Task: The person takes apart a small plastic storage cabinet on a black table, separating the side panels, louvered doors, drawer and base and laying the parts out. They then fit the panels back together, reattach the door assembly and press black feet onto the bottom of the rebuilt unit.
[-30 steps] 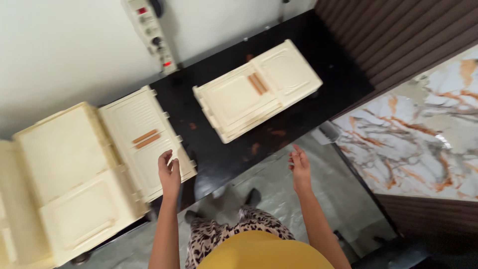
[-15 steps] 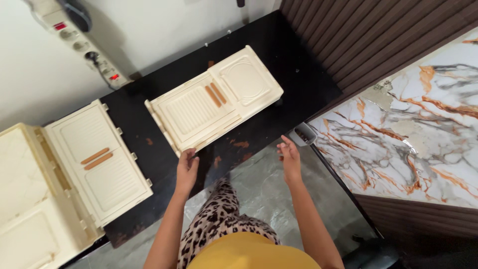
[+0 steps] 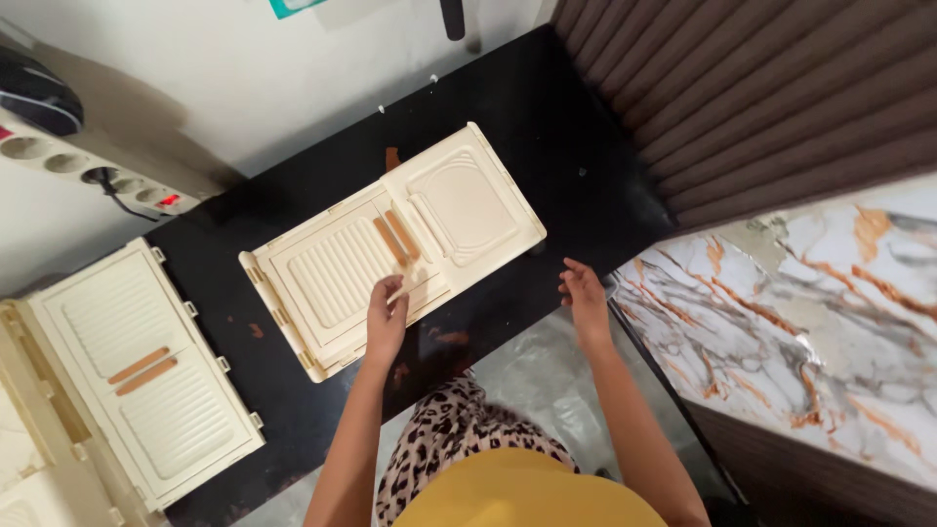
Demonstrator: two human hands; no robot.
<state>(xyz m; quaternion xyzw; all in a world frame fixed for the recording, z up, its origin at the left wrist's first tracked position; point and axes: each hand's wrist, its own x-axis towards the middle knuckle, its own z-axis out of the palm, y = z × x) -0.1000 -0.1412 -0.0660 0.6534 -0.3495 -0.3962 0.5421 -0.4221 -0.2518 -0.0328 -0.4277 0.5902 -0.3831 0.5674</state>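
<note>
Two hands: left hand [image 3: 387, 317] flat, fingers spread, on cream panel [image 3: 390, 249]
Right hand [image 3: 584, 298]: open, empty, at 3 o'clock on black surface [image 3: 576, 146]

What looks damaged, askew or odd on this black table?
The black table shows worn reddish-brown patches, one above the cream panel under the left hand and more near its front edge. That panel lies at a slant to the table edge. The right hand rests at the table edge. Nothing looks spilled.
</note>
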